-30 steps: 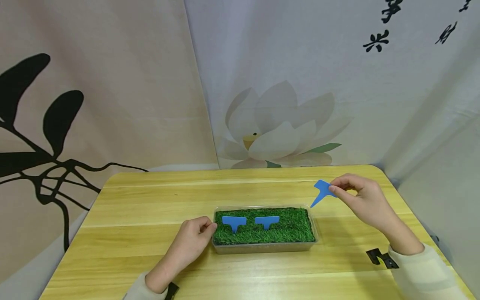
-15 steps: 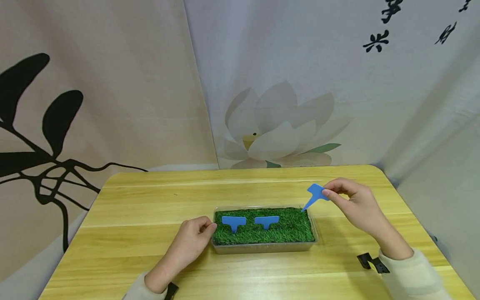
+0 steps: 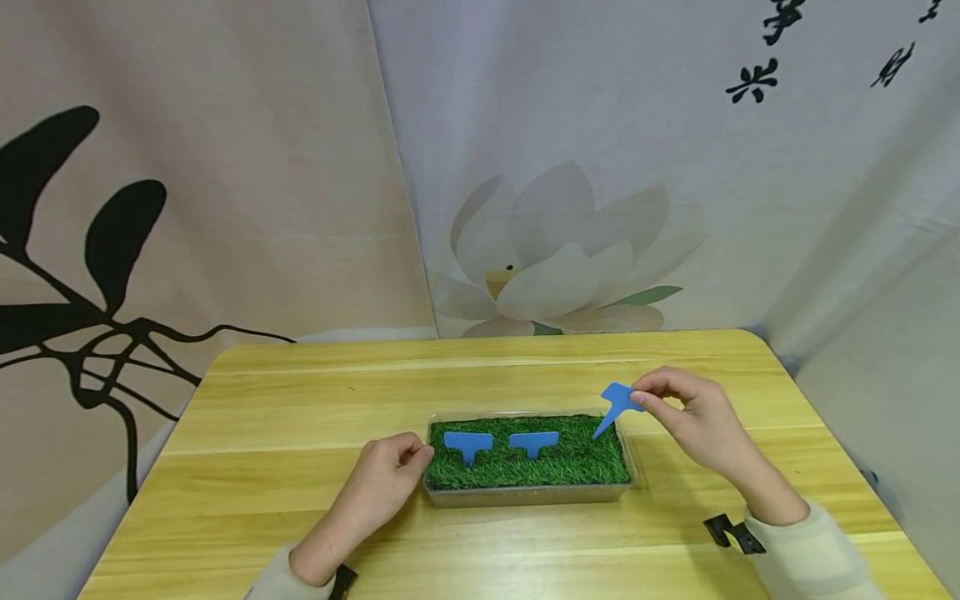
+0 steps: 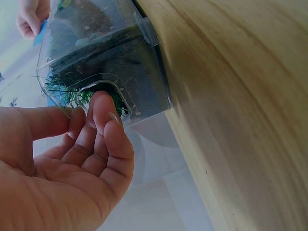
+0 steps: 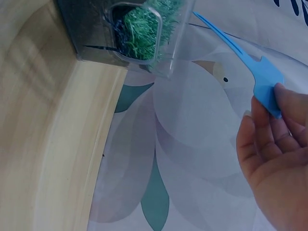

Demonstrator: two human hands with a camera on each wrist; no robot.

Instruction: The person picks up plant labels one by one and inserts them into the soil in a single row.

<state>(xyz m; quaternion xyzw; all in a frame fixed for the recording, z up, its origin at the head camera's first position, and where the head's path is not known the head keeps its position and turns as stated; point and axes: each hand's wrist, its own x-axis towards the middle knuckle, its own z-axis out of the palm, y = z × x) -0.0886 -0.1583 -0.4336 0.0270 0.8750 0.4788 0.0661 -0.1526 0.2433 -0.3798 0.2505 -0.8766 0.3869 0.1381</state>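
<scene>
A clear plastic box (image 3: pixel 525 497) filled with green artificial grass (image 3: pixel 577 468) sits on the table. Two blue T-shaped plant labels (image 3: pixel 468 442) stand in its left and middle parts. At the left end, my left hand (image 3: pixel 381 483) pinches the box's rim between thumb and index finger, as the left wrist view shows. My right hand (image 3: pixel 701 425) pinches another blue plant label (image 3: pixel 619 398) by one end of its head. This label tilts with its pointed stem down and to the left, above the grass's right part. In the right wrist view the label's tip (image 5: pixel 199 17) is apart from the box.
The wooden table (image 3: pixel 300 417) extends around the box on all sides. Behind it hangs a pale curtain (image 3: pixel 600 125) with a printed flower and dark characters. A black strap piece (image 3: pixel 733 533) is by the right sleeve.
My right hand has moved left and down with the plant label, bringing it from beside the box to over the grass's right part. My left hand and the box have stayed put.
</scene>
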